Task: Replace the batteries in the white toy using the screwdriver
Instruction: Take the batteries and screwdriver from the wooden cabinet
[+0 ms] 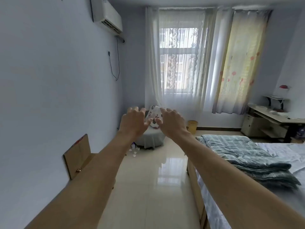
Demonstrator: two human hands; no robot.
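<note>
Both my arms stretch straight out in front of me at chest height. My left hand [134, 122] is open, fingers spread, palm facing away. My right hand [170, 122] is also open with fingers apart, close beside the left, thumbs nearly touching. Neither hand holds anything. No white toy, screwdriver or batteries show in this view.
A bed with a folded checked quilt [244, 156] fills the right side. A wooden surface [79, 187] with a cardboard sheet [77, 154] runs along the left wall. Ahead are glossy floor tiles [156, 179], a covered stool with a floral cushion [152, 138], a yellow bin [192, 126], and a desk [274, 118].
</note>
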